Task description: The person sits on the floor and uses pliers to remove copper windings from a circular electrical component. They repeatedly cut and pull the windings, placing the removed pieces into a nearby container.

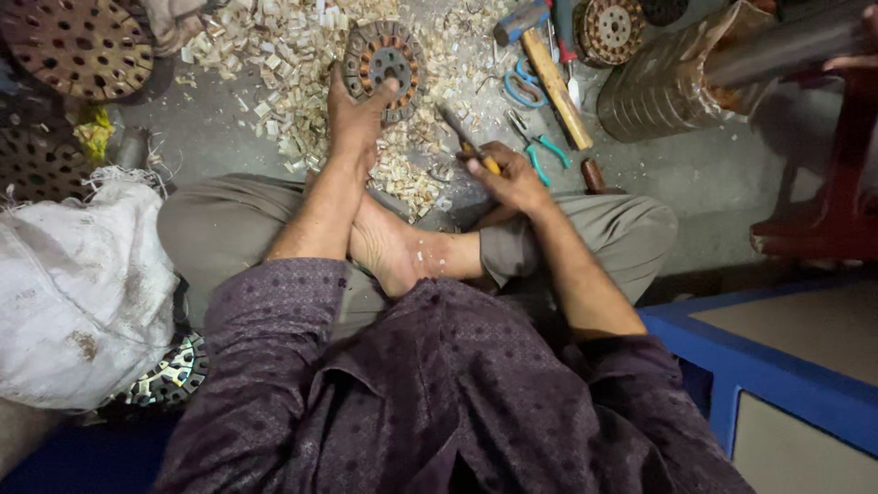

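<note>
I sit cross-legged on a grey floor. My left hand (355,117) reaches forward and grips the near edge of a round, rusty slotted metal core (384,57), thumb on its face. My right hand (508,177) is closed on a small tool with a yellow handle (473,146), its dark metal tip pointing up-left toward the core. A heap of pale paper or wood scraps (293,55) lies around the core and between my hands. My bare foot (393,252) rests under my forearms.
A wooden-handled hammer (549,73), blue scissors (523,87) and teal-handled pliers (541,146) lie to the right. A large metal cylinder (668,82) lies at upper right. Perforated round discs (78,46) are at upper left, a white sack (78,284) at left, a blue-edged box (777,366) at right.
</note>
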